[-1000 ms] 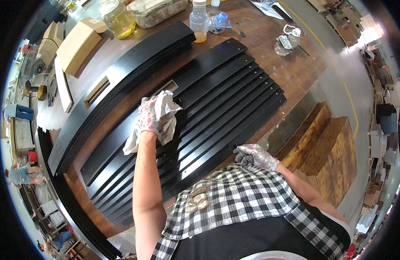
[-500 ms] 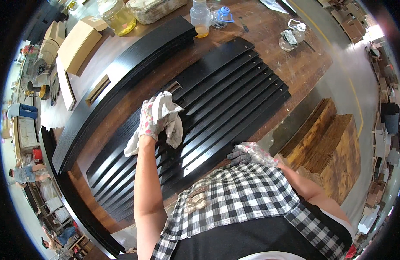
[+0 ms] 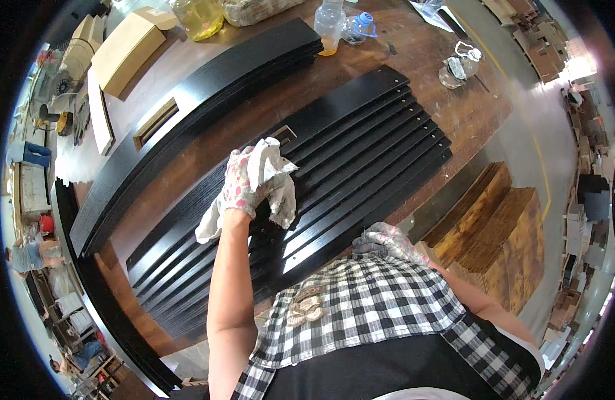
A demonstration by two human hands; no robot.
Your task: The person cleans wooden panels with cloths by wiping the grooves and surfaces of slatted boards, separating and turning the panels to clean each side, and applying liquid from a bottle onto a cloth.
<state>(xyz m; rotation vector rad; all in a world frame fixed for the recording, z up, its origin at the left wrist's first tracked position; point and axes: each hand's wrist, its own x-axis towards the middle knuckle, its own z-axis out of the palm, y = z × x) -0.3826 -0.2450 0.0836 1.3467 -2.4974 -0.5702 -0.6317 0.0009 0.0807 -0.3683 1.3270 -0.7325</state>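
Left hand (image 3: 244, 181), in a floral work glove, is closed around a crumpled white rag (image 3: 271, 180) near the centre of the frame, pressing it onto a row of long black slats (image 3: 361, 150) laid side by side on a brown wooden table (image 3: 447, 100). Compared with a second ago, this hand and rag sit a little higher and further right along the slats; the slats themselves have not moved. Part of the rag hangs loose below the wrist toward the lower left. Right hand (image 3: 384, 241), also gloved, rests on the near edge of the slats at lower centre-right, fingers curled against the outermost slat, much as before. Beyond the slats, toward the upper left, lies a separate stack of curved black boards (image 3: 207, 100). At the top edge stand a clear plastic bottle (image 3: 329, 25) and a jar of yellow liquid (image 3: 197, 15). A checked shirt fills the bottom of the frame.
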